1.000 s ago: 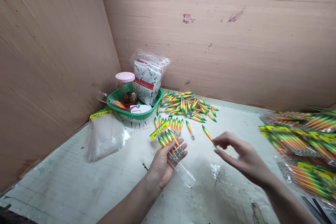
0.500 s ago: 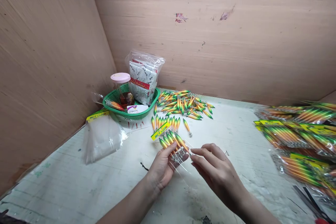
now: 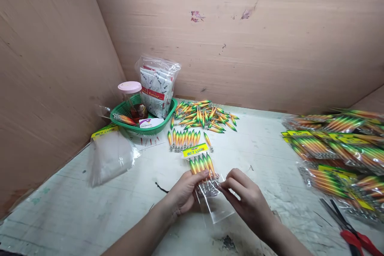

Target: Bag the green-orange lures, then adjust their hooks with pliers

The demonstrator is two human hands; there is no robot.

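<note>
My left hand [image 3: 187, 192] is closed around a clear plastic bag [image 3: 218, 211] with a yellow header, its thumb pressed across the front. Inside the bag lie several green-to-orange fishing lures [image 3: 201, 163] side by side, hook ends towards me. The bag's open end hangs loose below the hooks. My right hand [image 3: 244, 194] pinches at the bag's right edge, near the hook end of the rightmost lure; the fingertips are partly hidden. Just beyond, a row of loose lures [image 3: 183, 139] lies on the table, with one single lure [image 3: 208, 141] to its right.
A heap of loose lures [image 3: 202, 116] lies at the back. Left of it stands a green basket [image 3: 156, 129] with a jar [image 3: 129, 87] and packets [image 3: 154, 92]. Flat bags [image 3: 112, 154] lie front left. Filled lure packs [image 3: 318, 146] and red-handled scissors [image 3: 349, 234] are at right.
The bag has turned more upright and its header now faces me. Its loose end has spread out below the hooks. My right fingers stay by the rightmost lure; the whole view has shifted slightly.
</note>
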